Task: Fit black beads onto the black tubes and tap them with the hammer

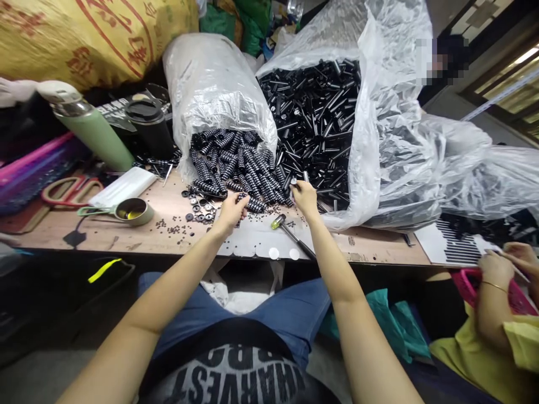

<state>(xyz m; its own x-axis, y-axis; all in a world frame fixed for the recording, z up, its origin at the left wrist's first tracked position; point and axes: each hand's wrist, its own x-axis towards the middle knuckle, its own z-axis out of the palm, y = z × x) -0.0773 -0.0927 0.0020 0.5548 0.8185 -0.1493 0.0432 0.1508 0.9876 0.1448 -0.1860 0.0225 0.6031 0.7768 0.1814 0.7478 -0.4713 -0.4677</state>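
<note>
My left hand (232, 212) is closed on a black-and-white patterned piece (255, 205) at the front of a pile of similar pieces (231, 160), which spill from a white plastic bag (214, 78). To its right, my right hand (305, 197) has its fingers pinched at the edge of a heap of black tubes (315, 118) in a larger clear bag (366, 140). What it holds, if anything, is too small to tell. Between and below the hands lies a hammer (297, 238) with a yellowish head. Small round caps (197, 207) and tiny dark bits are scattered near my left hand.
On the left are a green bottle (95, 132), a black cup (149, 126), red-handled scissors (71, 192), a white box (123, 187) and a small green cup (133, 212). A yellow sack (105, 39) stands behind. At the right, another person's hands (499, 272) work by a pink basket (516, 294).
</note>
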